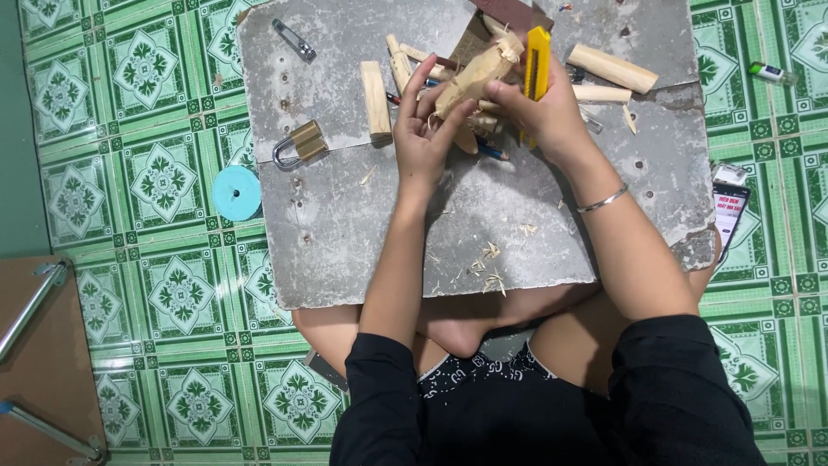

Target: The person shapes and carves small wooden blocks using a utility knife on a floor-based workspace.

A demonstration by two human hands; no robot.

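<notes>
We hold a pale, partly whittled wooden piece (476, 76) above the grey board's (345, 216) far half. Our left hand (424, 129) grasps it in its fingers; our right hand (543, 108) clenches a yellow utility knife (536, 65). Cut sticks (612, 69) crowd behind; shavings (492, 267) lie on the near half.

Floor (164, 164) covered in glossy green tiles, white leaf-and-flower motif repeated in square frames. Tile sheen lit evenly from above. Grey slab (345, 233), chipped at edges and pocked with small holes, laid flat on floor at centre. Brown board (47, 362) with metal tube frame (34, 302) seen at near left corner. Plain darker green strip along far left edge.
</notes>
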